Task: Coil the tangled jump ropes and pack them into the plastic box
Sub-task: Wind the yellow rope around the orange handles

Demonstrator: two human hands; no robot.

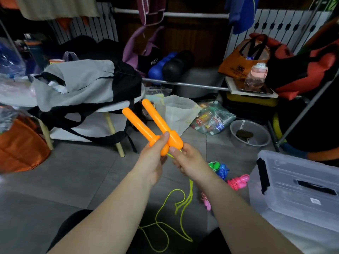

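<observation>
Over the floor (82, 171): left hand (152, 160) around orange handles (143, 123), right hand (190, 160) around yellow cord (191, 189).

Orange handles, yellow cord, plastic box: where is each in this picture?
orange handles (157, 122), head view, shaft of the upper handle.
yellow cord (191, 189), head view, strand hanging toward the floor.
plastic box (293, 167), head view, clear lid.

Plastic box (300, 182): one, clear.
Orange handles (139, 123): two, side by side, up and left of the plastic box.
Yellow cord (190, 191): one, left of the plastic box.
Rope bundles: three clumps just left of the plastic box: green-and-blue bundle (219, 167), pink bundle (238, 181), striped bundle (205, 197).
Hands: two, left hand (154, 158) and right hand (189, 160).
Grey bowl (250, 133): one, beyond the plastic box.
</observation>
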